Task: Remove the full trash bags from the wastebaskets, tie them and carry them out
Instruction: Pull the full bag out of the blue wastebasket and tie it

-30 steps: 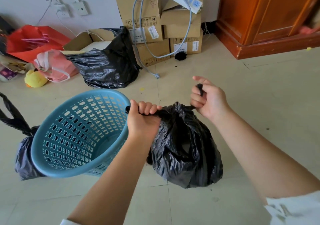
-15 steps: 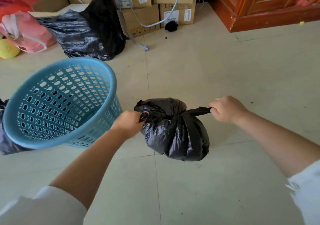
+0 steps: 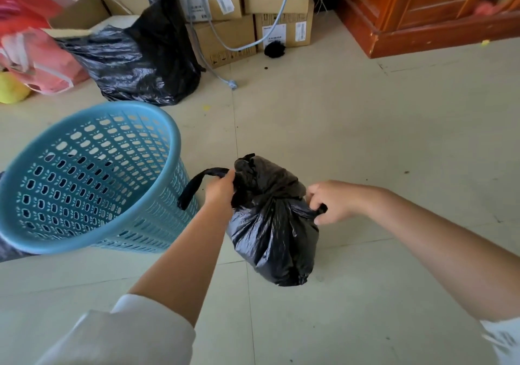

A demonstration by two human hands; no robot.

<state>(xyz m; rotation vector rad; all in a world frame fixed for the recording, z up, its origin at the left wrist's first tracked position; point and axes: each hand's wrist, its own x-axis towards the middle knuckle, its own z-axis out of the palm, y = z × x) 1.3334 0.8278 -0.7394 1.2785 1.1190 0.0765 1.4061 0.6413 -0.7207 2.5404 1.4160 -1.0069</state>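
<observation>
A small full black trash bag (image 3: pixel 277 232) hangs above the tiled floor between my hands, its top bunched and crossed. My left hand (image 3: pixel 221 188) is shut on the bag's left handle strip, whose loose end loops out to the left. My right hand (image 3: pixel 330 201) pinches the right handle strip beside the bag's neck. A light blue perforated wastebasket (image 3: pixel 92 178) stands tilted just left of my left arm, with no bag inside it.
A large black trash bag (image 3: pixel 140 60) lies at the back left against cardboard boxes (image 3: pixel 228 12) with a grey cable hanging over them. Pink and red bags (image 3: pixel 39 57) sit far left. A wooden cabinet (image 3: pixel 422 7) stands at the back right.
Both hands dropped lower with the bag, pulled its handles apart sideways, then came closer together; the left handle's end now hangs loose in a loop.
</observation>
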